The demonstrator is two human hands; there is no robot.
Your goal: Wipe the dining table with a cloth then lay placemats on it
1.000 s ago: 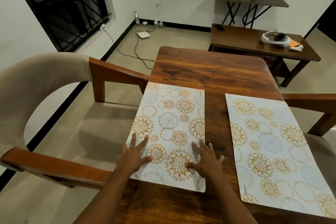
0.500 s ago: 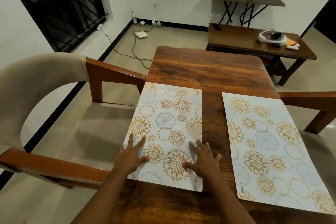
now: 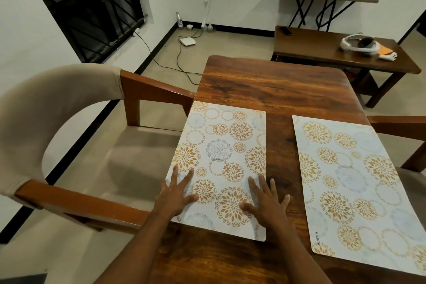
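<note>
Two white placemats with gold and grey flower circles lie flat on the dark wooden dining table (image 3: 272, 83). The left placemat (image 3: 224, 145) sits along the table's left edge. My left hand (image 3: 176, 193) lies flat on its near left part, fingers spread. My right hand (image 3: 265, 203) presses flat on its near right edge, with the outer fingers on bare wood. The right placemat (image 3: 352, 182) lies at the table's right side, untouched. No cloth is in view.
A beige padded armchair (image 3: 57, 122) with wooden arms stands at the table's left. Another chair arm (image 3: 401, 122) shows at the right. Behind is a lower wooden table (image 3: 322, 50) bearing a white headset and a phone. Cables trail over the floor.
Both hands stay flat on the left placemat in nearly the same spots. The view has shifted slightly; the placemats have not visibly moved.
</note>
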